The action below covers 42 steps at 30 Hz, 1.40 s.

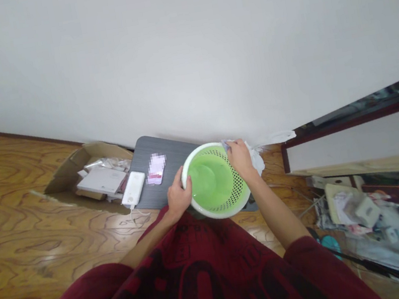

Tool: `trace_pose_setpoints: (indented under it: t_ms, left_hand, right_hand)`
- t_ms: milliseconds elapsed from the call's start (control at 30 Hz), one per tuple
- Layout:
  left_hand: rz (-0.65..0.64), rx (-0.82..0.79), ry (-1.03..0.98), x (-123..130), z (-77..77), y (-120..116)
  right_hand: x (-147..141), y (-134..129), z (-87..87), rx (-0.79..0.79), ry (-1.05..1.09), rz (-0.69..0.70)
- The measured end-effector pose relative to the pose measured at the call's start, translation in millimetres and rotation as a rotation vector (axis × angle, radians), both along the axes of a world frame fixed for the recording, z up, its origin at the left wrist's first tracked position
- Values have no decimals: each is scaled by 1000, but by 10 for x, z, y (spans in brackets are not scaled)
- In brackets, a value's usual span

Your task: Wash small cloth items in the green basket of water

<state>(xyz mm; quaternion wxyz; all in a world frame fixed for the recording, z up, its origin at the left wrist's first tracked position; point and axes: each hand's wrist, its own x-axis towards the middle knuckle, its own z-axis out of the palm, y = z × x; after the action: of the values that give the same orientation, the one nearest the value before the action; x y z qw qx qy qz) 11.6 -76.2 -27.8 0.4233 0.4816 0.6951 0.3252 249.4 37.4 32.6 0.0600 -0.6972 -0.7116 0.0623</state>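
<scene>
A round green basket (210, 181) with a white rim and a perforated side is tilted over the dark grey table (169, 149), its inside facing up. My left hand (179, 193) grips the rim on the left, thumb over the edge. At the upper right of the rim, my right hand (240, 159) is closed on a small pale bluish cloth or tissue (226, 145), which touches the rim. White plastic (257, 160) shows just behind my right hand.
Left of the basket, a blurred-out phone (156, 169) and a white power bank (133, 188) with a cable lie on the table. An open cardboard box (61, 180) with packaging stands on the wooden floor. A wall rises behind; a cluttered surface (390, 235) is at right.
</scene>
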Motion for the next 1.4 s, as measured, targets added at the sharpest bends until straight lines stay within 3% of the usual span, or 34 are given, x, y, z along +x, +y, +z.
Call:
trace_pose_setpoints:
  t_ms: [233, 433, 600, 667, 767, 933, 1067, 1200, 1300, 1400]
  left_hand:
    - [15, -14, -26, 11, 102, -14]
    - [50, -34, -11, 34, 133, -24]
    - [41, -39, 12, 32, 116, -31]
    - [43, -19, 8, 28, 93, -35]
    - [54, 10, -17, 25, 58, -39]
    - [87, 14, -37, 39, 46, -42]
    - [102, 23, -30, 53, 46, -50]
    - [103, 26, -18, 61, 34, -53]
    - [96, 30, -14, 58, 18, -52]
    - [95, 25, -15, 49, 2, -53]
  right_hand:
    - [467, -608, -9, 63, -6, -81]
    - [660, -1255, 2, -192, -24, 134]
    - [702, -1702, 103, -111, 40, 130]
    - [711, -1716, 164, -37, 28, 103]
    - [703, -1526, 242, -2, -50, 82]
    - [554, -1190, 288, -296, -298, 174]
    - [305, -1349, 261, -478, -345, 263]
    - [156, -1575, 249, -544, -249, 356]
    - [208, -1505, 301, -544, -266, 350]
    - [355, -1258, 397, -477, -349, 264]
